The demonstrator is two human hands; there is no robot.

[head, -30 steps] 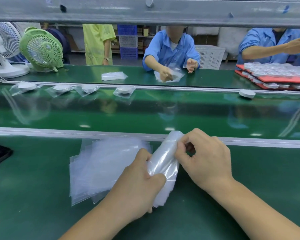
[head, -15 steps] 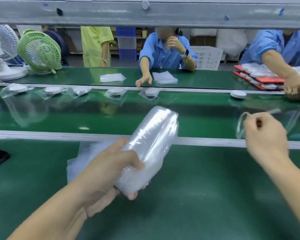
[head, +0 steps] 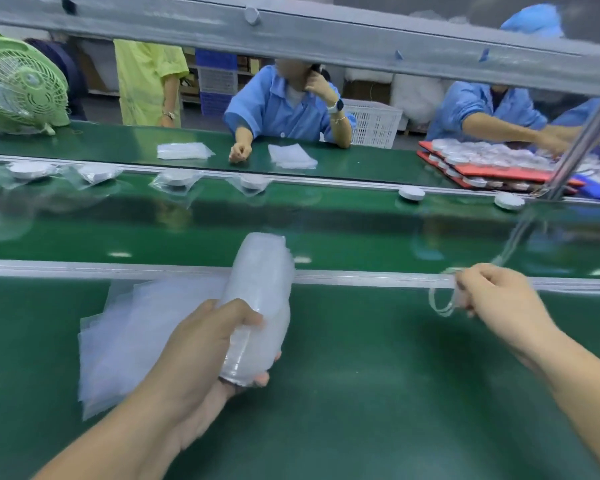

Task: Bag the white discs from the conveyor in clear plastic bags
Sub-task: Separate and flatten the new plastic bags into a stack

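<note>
My left hand (head: 201, 344) grips a rolled bundle of clear plastic bags (head: 258, 299), held upright above the green bench. My right hand (head: 496, 299) is off to the right and pinches a thin clear band (head: 442, 303) that hangs in a loop. A loose stack of flat clear bags (head: 132, 327) lies on the bench behind my left hand. On the conveyor belt's far side two bare white discs (head: 412, 193) (head: 509, 201) lie apart, and several bagged discs (head: 177, 178) sit in a row to the left.
A metal rail (head: 361, 276) divides my bench from the moving belt. Red trays (head: 492, 168) loaded with discs sit at the far right. Workers in blue sit across the line with bag stacks (head: 291, 155). A green fan (head: 21, 84) stands at far left.
My right hand pulled the band off the bag roll and moved away to the right. My left hand lifted the roll upright. The bagged discs drifted left on the belt.
</note>
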